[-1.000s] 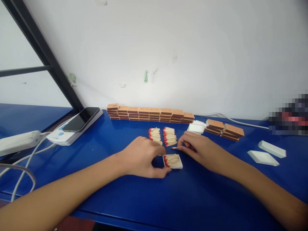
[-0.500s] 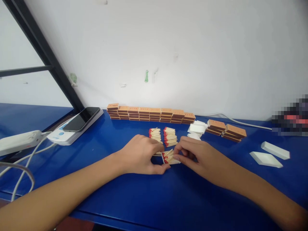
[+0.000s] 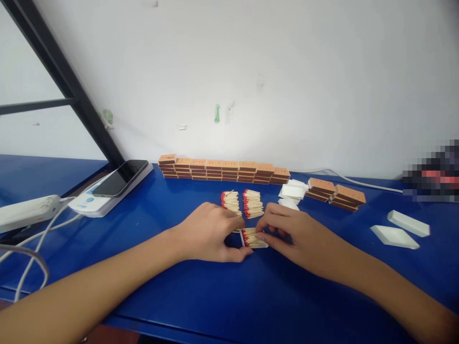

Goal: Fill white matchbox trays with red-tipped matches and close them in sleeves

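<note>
A small white tray of red-tipped matches [image 3: 252, 238] lies on the blue table [image 3: 201, 286] between my hands. My left hand [image 3: 208, 232] curls around its left end, thumb and fingers gripping it. My right hand [image 3: 292, 231] has its fingers bent and pressed on the matches at the tray's right side. Two loose piles of matches [image 3: 244, 203] lie just behind the tray.
A long row of stacked orange matchboxes [image 3: 224, 169] lines the wall. More orange boxes [image 3: 335, 193] and white empty trays [image 3: 292, 191] sit to the right, with two white trays [image 3: 399, 229] farther right. A phone on a white device [image 3: 114, 186] and cables lie at the left.
My right hand moved left from a single match on the table to the tray and now presses on the matches in it. My left hand stayed on the tray.
</note>
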`<move>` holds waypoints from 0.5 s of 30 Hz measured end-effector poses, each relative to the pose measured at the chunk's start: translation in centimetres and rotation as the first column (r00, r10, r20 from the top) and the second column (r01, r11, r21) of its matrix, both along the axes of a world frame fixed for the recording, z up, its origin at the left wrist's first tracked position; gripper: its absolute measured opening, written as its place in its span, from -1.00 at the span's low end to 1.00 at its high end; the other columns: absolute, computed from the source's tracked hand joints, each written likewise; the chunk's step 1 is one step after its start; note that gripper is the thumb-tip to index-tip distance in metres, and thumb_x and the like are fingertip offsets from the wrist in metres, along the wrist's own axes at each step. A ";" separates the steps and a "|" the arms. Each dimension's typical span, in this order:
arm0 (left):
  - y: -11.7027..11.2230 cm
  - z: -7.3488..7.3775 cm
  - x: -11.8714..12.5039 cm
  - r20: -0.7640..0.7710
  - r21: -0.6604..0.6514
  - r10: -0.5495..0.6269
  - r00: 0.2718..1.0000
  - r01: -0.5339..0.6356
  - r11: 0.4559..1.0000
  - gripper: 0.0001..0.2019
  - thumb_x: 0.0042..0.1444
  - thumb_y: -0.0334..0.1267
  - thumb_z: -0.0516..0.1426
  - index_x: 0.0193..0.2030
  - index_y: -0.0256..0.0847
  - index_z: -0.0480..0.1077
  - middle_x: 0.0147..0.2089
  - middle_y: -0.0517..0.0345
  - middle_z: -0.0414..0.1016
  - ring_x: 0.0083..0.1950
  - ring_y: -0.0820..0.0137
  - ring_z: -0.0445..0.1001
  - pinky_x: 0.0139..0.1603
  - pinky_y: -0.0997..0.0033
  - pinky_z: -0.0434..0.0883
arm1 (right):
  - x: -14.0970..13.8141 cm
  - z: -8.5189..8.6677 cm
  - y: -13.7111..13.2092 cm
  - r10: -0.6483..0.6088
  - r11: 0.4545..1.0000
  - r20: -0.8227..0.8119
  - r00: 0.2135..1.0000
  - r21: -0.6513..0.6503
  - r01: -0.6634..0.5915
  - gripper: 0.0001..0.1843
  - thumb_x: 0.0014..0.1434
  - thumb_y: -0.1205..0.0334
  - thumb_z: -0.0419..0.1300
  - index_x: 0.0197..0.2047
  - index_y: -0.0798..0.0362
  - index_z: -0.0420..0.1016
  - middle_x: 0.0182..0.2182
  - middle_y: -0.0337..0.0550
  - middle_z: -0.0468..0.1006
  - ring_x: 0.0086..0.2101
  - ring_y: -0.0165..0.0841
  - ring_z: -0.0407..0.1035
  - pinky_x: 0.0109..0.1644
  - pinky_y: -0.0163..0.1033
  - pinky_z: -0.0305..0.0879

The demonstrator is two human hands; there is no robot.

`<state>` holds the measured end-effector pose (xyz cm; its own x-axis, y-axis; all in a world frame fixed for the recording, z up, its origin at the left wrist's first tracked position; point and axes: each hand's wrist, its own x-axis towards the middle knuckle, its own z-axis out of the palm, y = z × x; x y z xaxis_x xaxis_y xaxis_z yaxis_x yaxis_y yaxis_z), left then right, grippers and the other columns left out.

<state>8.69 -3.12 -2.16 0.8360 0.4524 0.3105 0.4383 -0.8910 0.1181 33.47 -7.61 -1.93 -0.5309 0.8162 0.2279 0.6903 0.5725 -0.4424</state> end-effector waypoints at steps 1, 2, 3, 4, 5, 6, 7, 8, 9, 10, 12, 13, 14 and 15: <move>0.0 0.0 0.0 0.001 -0.005 0.000 1.000 0.000 1.000 -0.67 0.18 0.03 0.25 -0.36 -0.21 0.48 -0.44 0.20 0.52 -0.46 0.39 0.48 -0.45 0.35 0.22 | 0.0 -0.1 0.0 -0.009 1.000 0.003 1.000 -0.002 0.009 -0.86 0.41 0.25 0.17 -0.22 -0.02 0.51 -0.26 -0.16 0.51 -0.40 -0.39 0.38 -0.37 -0.26 0.26; 0.0 -0.1 0.0 0.000 -0.011 -0.002 1.000 0.002 1.000 -0.68 0.18 0.04 0.26 -0.34 -0.21 0.50 -0.44 0.20 0.53 -0.45 0.38 0.49 -0.44 0.35 0.24 | 0.0 -0.1 0.0 -0.014 1.000 0.006 1.000 -0.007 0.014 -0.86 0.41 0.24 0.17 -0.23 -0.02 0.51 -0.27 -0.17 0.50 -0.40 -0.39 0.38 -0.38 -0.26 0.26; 0.0 -0.1 0.1 0.001 -0.015 -0.003 1.000 0.003 1.000 -0.68 0.18 0.04 0.26 -0.33 -0.21 0.51 -0.43 0.20 0.54 -0.45 0.38 0.50 -0.43 0.35 0.25 | 0.0 -0.2 0.0 -0.017 1.000 0.010 1.000 -0.013 0.017 -0.86 0.41 0.24 0.18 -0.23 -0.02 0.50 -0.27 -0.17 0.50 -0.40 -0.40 0.38 -0.38 -0.26 0.26; -0.1 -0.1 0.1 0.001 -0.017 -0.004 1.000 0.004 1.000 -0.68 0.17 0.04 0.27 -0.32 -0.21 0.52 -0.43 0.20 0.54 -0.45 0.37 0.50 -0.43 0.35 0.25 | 0.0 -0.2 -0.1 -0.016 1.000 0.013 1.000 -0.021 0.016 -0.87 0.40 0.24 0.18 -0.24 -0.02 0.50 -0.28 -0.18 0.50 -0.40 -0.40 0.38 -0.37 -0.26 0.27; -0.1 -0.1 0.1 -0.001 -0.016 -0.003 1.000 0.003 1.000 -0.68 0.17 0.04 0.27 -0.33 -0.21 0.52 -0.44 0.20 0.53 -0.45 0.37 0.49 -0.43 0.35 0.24 | 0.1 -0.1 -0.1 -0.011 1.000 0.018 1.000 -0.030 0.011 -0.88 0.39 0.25 0.19 -0.24 -0.03 0.50 -0.27 -0.19 0.50 -0.40 -0.40 0.38 -0.37 -0.26 0.27; -0.1 -0.1 0.1 -0.005 -0.014 -0.001 1.000 0.001 1.000 -0.68 0.17 0.04 0.27 -0.34 -0.21 0.51 -0.44 0.20 0.53 -0.45 0.37 0.49 -0.44 0.35 0.23 | 0.1 -0.1 -0.1 -0.006 0.999 0.022 1.000 -0.039 0.006 -0.88 0.39 0.26 0.19 -0.23 -0.03 0.50 -0.27 -0.19 0.50 -0.40 -0.40 0.38 -0.36 -0.26 0.28; -0.2 -0.1 0.1 -0.008 -0.013 0.000 1.000 0.000 1.000 -0.67 0.17 0.05 0.27 -0.34 -0.21 0.51 -0.45 0.20 0.52 -0.45 0.37 0.49 -0.44 0.35 0.23 | 0.1 -0.1 -0.1 -0.002 0.999 0.027 1.000 -0.046 0.004 -0.89 0.39 0.27 0.19 -0.23 -0.03 0.51 -0.26 -0.18 0.51 -0.39 -0.40 0.39 -0.36 -0.26 0.28; -0.2 -0.1 0.1 -0.009 -0.013 0.000 1.000 0.000 1.000 -0.67 0.17 0.05 0.27 -0.34 -0.21 0.51 -0.45 0.19 0.52 -0.46 0.37 0.48 -0.44 0.36 0.23 | 0.1 0.0 -0.1 -0.003 0.999 0.030 1.000 -0.048 0.004 -0.89 0.39 0.27 0.19 -0.22 -0.03 0.51 -0.25 -0.18 0.51 -0.39 -0.39 0.39 -0.36 -0.25 0.28; -0.2 -0.1 0.1 -0.010 -0.015 0.000 1.000 0.000 1.000 -0.67 0.17 0.05 0.27 -0.33 -0.21 0.52 -0.45 0.19 0.52 -0.46 0.37 0.49 -0.43 0.36 0.24 | 0.2 0.0 -0.1 -0.005 0.999 0.032 0.999 -0.049 0.007 -0.89 0.38 0.27 0.18 -0.22 -0.03 0.51 -0.25 -0.18 0.51 -0.39 -0.39 0.39 -0.36 -0.25 0.28; -0.2 -0.1 0.1 -0.009 -0.020 -0.002 1.000 0.001 1.000 -0.67 0.18 0.06 0.27 -0.32 -0.21 0.52 -0.45 0.19 0.52 -0.45 0.37 0.49 -0.42 0.35 0.25 | 0.2 0.0 -0.1 -0.007 0.999 0.031 0.999 -0.052 0.008 -0.88 0.38 0.27 0.18 -0.22 -0.03 0.51 -0.25 -0.17 0.51 -0.39 -0.39 0.38 -0.36 -0.25 0.28; -0.1 -0.1 0.1 -0.006 -0.029 -0.003 1.000 0.003 1.000 -0.67 0.18 0.05 0.27 -0.30 -0.21 0.53 -0.44 0.19 0.53 -0.45 0.37 0.50 -0.42 0.35 0.26 | 0.2 0.0 -0.1 -0.008 0.997 0.023 1.000 -0.074 0.009 -0.88 0.39 0.26 0.18 -0.23 -0.03 0.50 -0.26 -0.18 0.51 -0.40 -0.39 0.37 -0.37 -0.25 0.28; -0.1 -0.1 0.1 -0.005 -0.033 -0.004 1.000 0.004 0.999 -0.68 0.18 0.05 0.27 -0.30 -0.21 0.53 -0.44 0.19 0.53 -0.45 0.37 0.50 -0.42 0.35 0.25 | 0.2 -0.1 0.0 -0.005 0.996 0.014 1.000 -0.089 0.006 -0.87 0.39 0.25 0.17 -0.24 -0.02 0.50 -0.27 -0.18 0.50 -0.40 -0.39 0.36 -0.37 -0.25 0.27; -0.1 -0.1 0.1 -0.006 -0.037 -0.005 1.000 0.005 0.999 -0.68 0.18 0.05 0.27 -0.30 -0.20 0.53 -0.44 0.20 0.53 -0.45 0.37 0.50 -0.43 0.34 0.25 | 0.2 -0.2 0.0 -0.002 0.995 0.003 1.000 -0.103 0.002 -0.86 0.40 0.25 0.17 -0.25 -0.02 0.49 -0.28 -0.18 0.50 -0.41 -0.40 0.35 -0.37 -0.25 0.27; 0.0 -0.1 0.1 -0.006 -0.039 -0.007 1.000 0.006 0.999 -0.68 0.18 0.05 0.27 -0.31 -0.20 0.53 -0.44 0.20 0.53 -0.45 0.37 0.49 -0.43 0.34 0.24 | 0.2 -0.2 0.0 -0.001 0.993 -0.009 1.000 -0.115 0.000 -0.85 0.41 0.24 0.17 -0.25 -0.02 0.49 -0.29 -0.19 0.50 -0.41 -0.40 0.35 -0.37 -0.26 0.27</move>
